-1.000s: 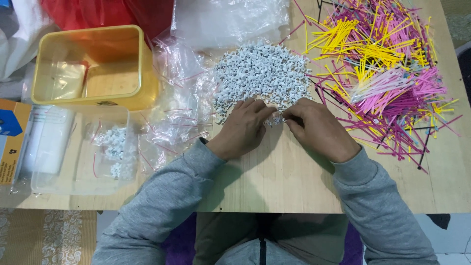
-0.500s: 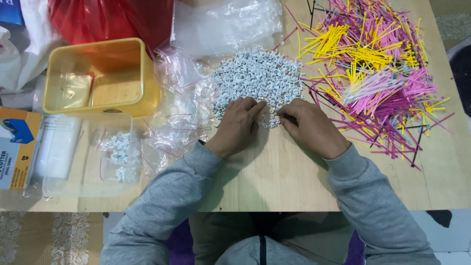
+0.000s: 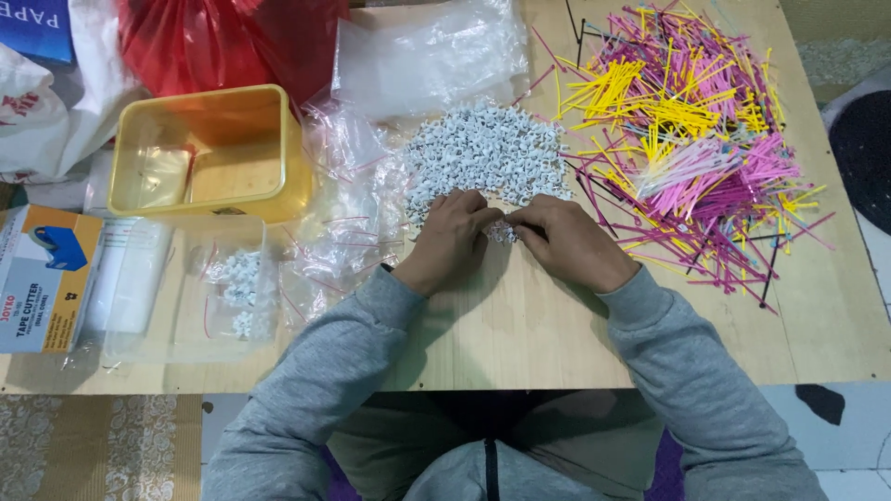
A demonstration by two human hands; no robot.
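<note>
A heap of small white beads [image 3: 487, 153] lies on the wooden table [image 3: 520, 325] just beyond my hands. My left hand [image 3: 450, 237] and my right hand [image 3: 566, 243] rest side by side at the heap's near edge. Their fingertips meet over a small clump of beads [image 3: 502, 231], pinching or sorting them. Exactly what each hand grips is hidden by the fingers. Both arms wear grey sleeves.
A big pile of yellow, pink and magenta sticks [image 3: 691, 148] covers the right side. Clear plastic bags [image 3: 353, 199] lie left of the beads, one holding beads [image 3: 237, 288]. A yellow tub [image 3: 209, 153], a red bag [image 3: 223, 42] and a cardboard box [image 3: 42, 278] sit at the left.
Both hands have stayed at the near edge of the bead heap, fingers working small movements; the right hand has shifted slightly left toward the left hand. Nothing else has moved.
</note>
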